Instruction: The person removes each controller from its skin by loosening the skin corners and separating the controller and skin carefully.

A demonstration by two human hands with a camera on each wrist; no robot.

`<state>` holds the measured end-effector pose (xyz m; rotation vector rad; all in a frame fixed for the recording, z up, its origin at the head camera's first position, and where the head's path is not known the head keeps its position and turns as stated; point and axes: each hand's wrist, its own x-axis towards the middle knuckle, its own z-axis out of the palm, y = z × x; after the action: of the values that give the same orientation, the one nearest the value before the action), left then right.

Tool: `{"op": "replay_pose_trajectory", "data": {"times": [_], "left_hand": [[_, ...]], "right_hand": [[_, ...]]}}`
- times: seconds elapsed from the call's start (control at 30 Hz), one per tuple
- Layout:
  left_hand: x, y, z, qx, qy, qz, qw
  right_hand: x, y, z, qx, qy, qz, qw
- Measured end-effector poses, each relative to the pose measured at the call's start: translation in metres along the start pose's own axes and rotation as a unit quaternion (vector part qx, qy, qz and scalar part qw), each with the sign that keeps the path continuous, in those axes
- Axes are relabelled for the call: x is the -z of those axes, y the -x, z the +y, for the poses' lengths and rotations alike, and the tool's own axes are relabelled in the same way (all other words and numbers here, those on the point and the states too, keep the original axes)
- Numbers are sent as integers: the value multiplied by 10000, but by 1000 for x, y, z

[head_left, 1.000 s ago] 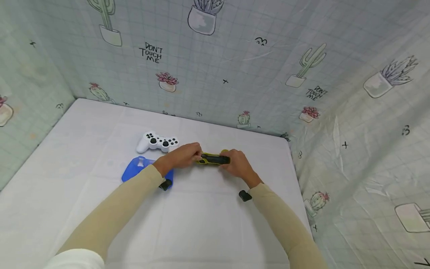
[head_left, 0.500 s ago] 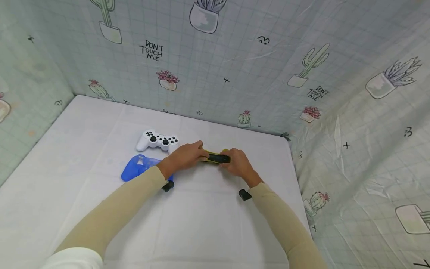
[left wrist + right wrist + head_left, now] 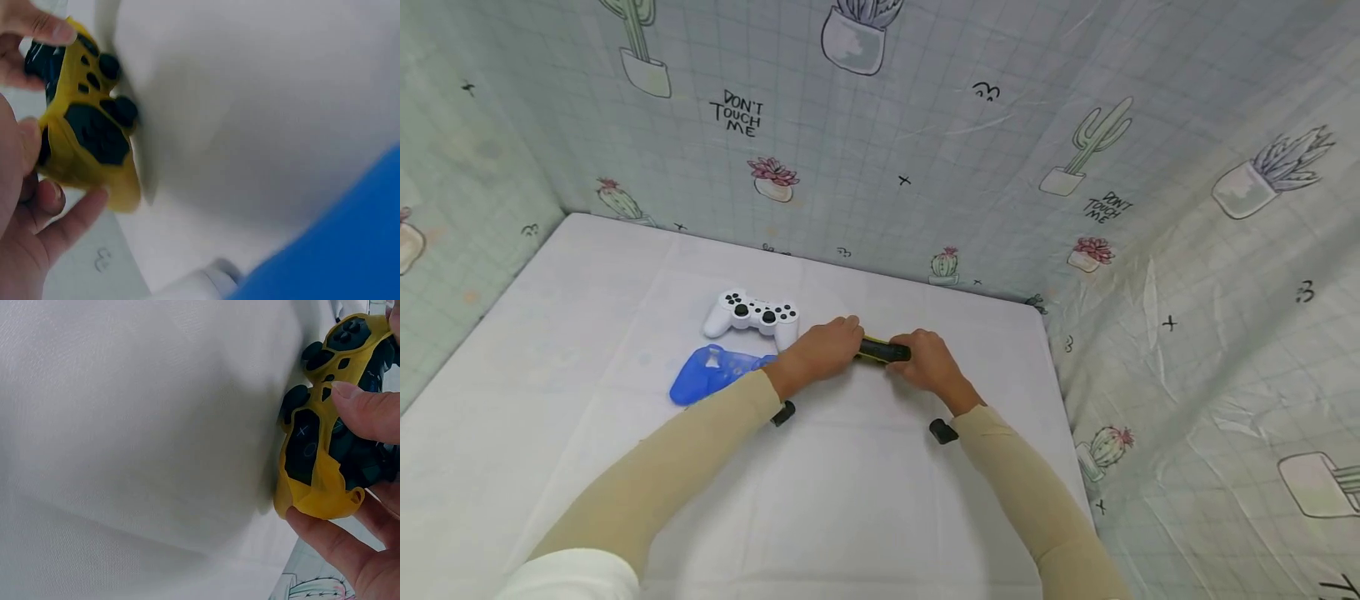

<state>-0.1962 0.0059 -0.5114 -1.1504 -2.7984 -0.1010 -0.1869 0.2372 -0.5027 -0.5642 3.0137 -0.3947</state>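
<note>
A black game controller (image 3: 883, 351) is held on edge just above or on the table between my two hands. A yellow silicone cover (image 3: 322, 494) wraps much of it. In the right wrist view, the cover's edge gapes at the near end and black casing shows beside it. My left hand (image 3: 826, 348) grips the left end, with curled fingers (image 3: 51, 197) around the handle in the left wrist view. At the other end my right hand (image 3: 927, 360) holds on, its thumb (image 3: 369, 412) pressing the controller's upper side. The controller's underside is hidden.
A white game controller (image 3: 752, 312) lies left of my hands, near the back. In front of it is a blue silicone cover (image 3: 703, 377), partly behind my left forearm. A cactus-print curtain (image 3: 880, 150) stands behind the white table (image 3: 850, 500) and on both sides.
My left hand has shifted slightly right and over the controller's left end, hiding more of it. The right hand stays nearly in place. The white controller and blue cover have not moved.
</note>
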Motion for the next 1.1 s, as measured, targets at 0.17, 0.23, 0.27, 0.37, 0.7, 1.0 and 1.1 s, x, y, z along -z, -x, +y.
{"op": "replay_pose_trajectory", "data": {"times": [0.17,0.23,0.27,0.37,0.7,1.0,1.1], "left_hand": [[1,15,-15,-322,77,453,9984],[-1,21,-20,-317,71,563,9979],[-2,24,-22,-246,105,572,9980],[-8,28,-24,109,306,423,9986],[-14,17,-13,1333,2270,47,9647],[-17,15,-16,1628,3080,133,9373],[-20,17,-19,1550,3336,360,9292]], "right_hand": [[0,0,0,-90,-34,-65,9999],[1,-1,0,-111,-104,-131,9998],[1,-1,0,-132,-137,-164,9997],[2,-4,0,-219,-236,-248,9992],[3,-6,-1,-495,-360,-326,9976],[2,-6,-2,-455,-398,-322,9977],[1,-5,-2,-502,-425,-349,9972]]}}
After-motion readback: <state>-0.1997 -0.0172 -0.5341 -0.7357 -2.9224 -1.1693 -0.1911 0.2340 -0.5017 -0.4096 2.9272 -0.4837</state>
